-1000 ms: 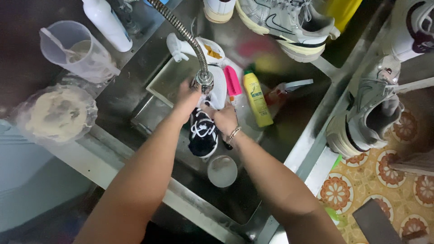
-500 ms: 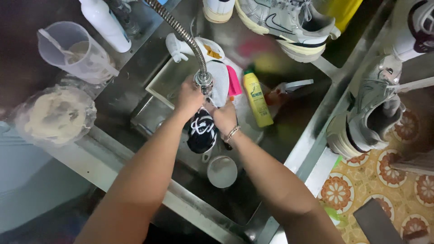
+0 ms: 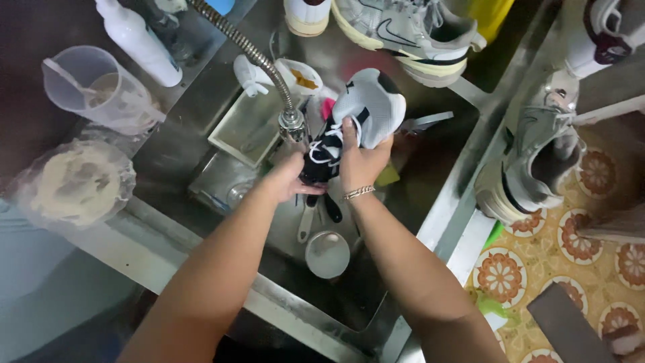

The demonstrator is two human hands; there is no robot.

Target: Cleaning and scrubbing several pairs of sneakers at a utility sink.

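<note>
Both forearms reach in from the lower edge and meet over the steel sink (image 3: 437,222), just below the faucet head (image 3: 293,123); that faucet head is our marker. The right hand (image 3: 363,160), bracelet (image 3: 359,193) at the wrist, has its fingers curled tight around the middle of a black-and-white sneaker (image 3: 356,121), thumb across the laces; the shoe sits just right of the faucet head, tilted, its white toe up and away from the person, its black heel end down towards the left hand. The left hand (image 3: 290,178) sits right below the faucet head, palm turned inward, fingers wrapped about the shoe's dark heel end; how firmly they press I cannot tell. Elbows are bent, wrists near each other, the two hands close together on the one shoe.

Left of the faucet head, a shallow rectangular tray (image 3: 242,124) leans in the basin; further left, on the counter, a clear measuring jug (image 3: 91,84) and a white bottle (image 3: 138,40). Below the faucet head, down in the basin, a small round metal cup (image 3: 327,254). Above and to the right of it, a grey sneaker (image 3: 403,33) rests on the sink rim; far right, another grey sneaker (image 3: 531,165) rests over the patterned floor.
</note>
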